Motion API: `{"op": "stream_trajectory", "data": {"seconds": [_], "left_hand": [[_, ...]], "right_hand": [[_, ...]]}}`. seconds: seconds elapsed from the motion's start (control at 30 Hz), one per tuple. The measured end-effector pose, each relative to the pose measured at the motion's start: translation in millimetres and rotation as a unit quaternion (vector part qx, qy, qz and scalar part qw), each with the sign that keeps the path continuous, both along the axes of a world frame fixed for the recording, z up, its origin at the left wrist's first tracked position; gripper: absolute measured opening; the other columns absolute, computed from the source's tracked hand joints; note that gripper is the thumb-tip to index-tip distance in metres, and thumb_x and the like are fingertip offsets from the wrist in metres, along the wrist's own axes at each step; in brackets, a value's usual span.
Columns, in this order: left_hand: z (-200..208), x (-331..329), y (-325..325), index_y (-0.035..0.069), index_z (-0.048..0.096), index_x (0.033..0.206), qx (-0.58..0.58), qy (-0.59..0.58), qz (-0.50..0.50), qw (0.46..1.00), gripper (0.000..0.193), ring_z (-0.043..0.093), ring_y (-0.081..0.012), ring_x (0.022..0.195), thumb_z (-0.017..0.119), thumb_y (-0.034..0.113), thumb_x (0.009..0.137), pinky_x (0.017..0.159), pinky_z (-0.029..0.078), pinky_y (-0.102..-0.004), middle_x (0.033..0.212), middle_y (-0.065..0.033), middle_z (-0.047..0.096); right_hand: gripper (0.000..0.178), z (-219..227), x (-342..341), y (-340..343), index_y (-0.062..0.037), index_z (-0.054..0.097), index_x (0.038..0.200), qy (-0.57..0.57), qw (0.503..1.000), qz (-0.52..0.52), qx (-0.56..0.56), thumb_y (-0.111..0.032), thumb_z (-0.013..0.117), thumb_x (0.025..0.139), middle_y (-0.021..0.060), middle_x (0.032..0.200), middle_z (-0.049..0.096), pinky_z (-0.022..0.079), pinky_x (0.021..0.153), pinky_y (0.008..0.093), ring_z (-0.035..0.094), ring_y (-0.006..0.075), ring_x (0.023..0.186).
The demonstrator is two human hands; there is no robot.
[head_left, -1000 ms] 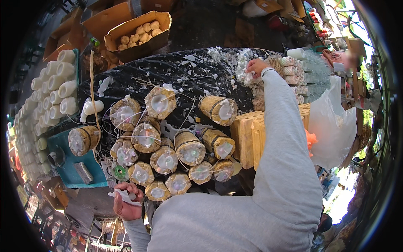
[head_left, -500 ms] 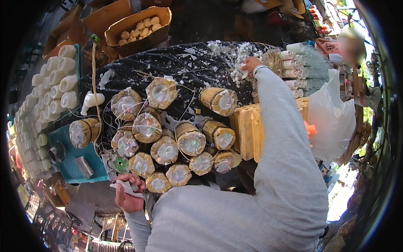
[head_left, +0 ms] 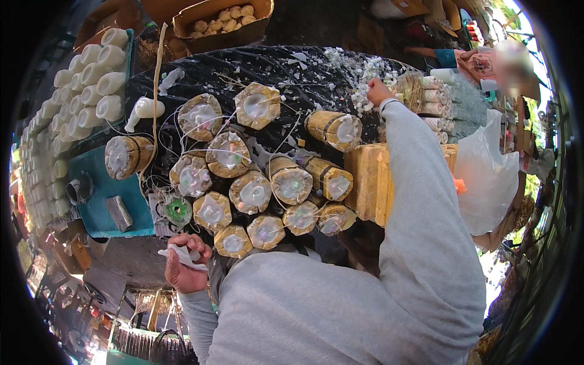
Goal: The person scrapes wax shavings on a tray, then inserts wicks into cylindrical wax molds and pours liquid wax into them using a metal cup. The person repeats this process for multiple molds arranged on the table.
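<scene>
Left hand: the hand (head_left: 185, 277) is staying at the near left edge of the table, its curled fingers grasping thin white pieces (head_left: 184, 255).
Right hand: the hand (head_left: 379, 92) is reaching to the far right, with fingers drawn together; whether it is grasping something, I cannot tell.
White fragments: a loose heap (head_left: 372, 68) is lying just beside the right hand, and smaller bits are scattering to the left.
Table: a wrinkled black plastic sheet (head_left: 292, 78) is covering it.
Filled moulds: many brown, mostly six-sided moulds (head_left: 226, 151) are lying in the middle, showing whitish filling; thin white cords are crossing over them.
Left side: white cups (head_left: 94, 74) are standing in rows; nearer, a teal tray (head_left: 94, 210) is carrying a grey block (head_left: 118, 213).
Right side: yellowish blocks (head_left: 365, 182) are sitting beneath the right sleeve, and a translucent plastic bag (head_left: 490, 182) is resting farther right.
Far side: a cardboard box (head_left: 225, 42) is holding pale round balls (head_left: 224, 21); at far right, another person (head_left: 477, 64) is appearing.
</scene>
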State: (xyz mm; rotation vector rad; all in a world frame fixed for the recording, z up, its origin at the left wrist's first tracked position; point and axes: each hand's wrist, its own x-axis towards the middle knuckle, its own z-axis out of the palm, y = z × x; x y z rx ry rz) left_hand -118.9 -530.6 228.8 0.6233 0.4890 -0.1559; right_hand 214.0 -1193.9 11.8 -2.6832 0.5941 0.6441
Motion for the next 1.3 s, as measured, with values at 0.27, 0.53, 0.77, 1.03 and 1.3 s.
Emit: {"op": "stream_trajectory", "data": {"seconds": [0.27, 0.53, 0.77, 1.03, 1.3], "left_hand": [[0, -6, 9, 0.007, 0.058, 0.122, -0.003, -0.025, 0.000, 1.000, 0.033, 0.053, -0.0232, 0.097, 0.060, 0.036, 0.106, 0.078, 0.048, -0.0407, 0.108, -0.0074, 0.056], [4, -24, 19, 0.006, 0.061, 0.118, 0.024, 0.002, 0.048, 0.999, 0.036, 0.056, -0.0246, 0.096, 0.063, 0.038, 0.102, 0.077, 0.049, -0.0432, 0.103, -0.0091, 0.059], [12, -28, 18, 0.006, 0.063, 0.117, 0.000, 0.011, 0.076, 0.997, 0.037, 0.060, -0.0260, 0.096, 0.065, 0.039, 0.101, 0.078, 0.052, -0.0450, 0.101, -0.0099, 0.062], [14, -45, 30, 0.005, 0.067, 0.112, -0.026, 0.032, 0.117, 0.992, 0.031, 0.065, -0.0275, 0.095, 0.069, 0.033, 0.098, 0.079, 0.055, -0.0459, 0.099, -0.0110, 0.067], [8, -68, 59, 0.005, 0.068, 0.111, -0.061, 0.006, 0.146, 0.987, 0.030, 0.065, -0.0277, 0.096, 0.068, 0.033, 0.099, 0.077, 0.054, -0.0450, 0.100, -0.0110, 0.068]], "right_hand": [[0.076, -1, -23, 64, -0.0098, 0.044, 0.151, -0.057, 0.986, -0.096, -0.121, -0.060, 0.060, 0.096, 0.0358, 0.146, 0.048, 0.046, 0.110, 0.0579, 0.054, 0.0577, 0.129], [0.062, -10, -55, 94, -0.0163, 0.041, 0.151, -0.092, 0.979, -0.039, -0.176, -0.052, 0.054, 0.102, 0.0310, 0.146, 0.041, 0.046, 0.106, 0.0618, 0.055, 0.0558, 0.127], [0.033, -43, -51, 73, -0.0201, 0.069, 0.130, -0.081, 0.971, 0.067, -0.215, -0.034, 0.054, 0.104, 0.0185, 0.149, 0.050, 0.048, 0.103, 0.0571, 0.048, 0.0476, 0.129], [0.051, -73, -26, -24, -0.0079, 0.061, 0.133, -0.174, 0.979, -0.102, -0.020, -0.043, 0.071, 0.097, 0.0184, 0.116, 0.070, 0.057, 0.074, 0.0427, 0.070, 0.0359, 0.090], [0.025, -1, 3, -52, -0.0067, 0.060, 0.113, -0.152, 0.680, -0.390, 0.602, -0.029, 0.068, 0.104, 0.0105, 0.100, 0.065, 0.044, 0.044, 0.0231, 0.062, 0.0178, 0.074]]}}
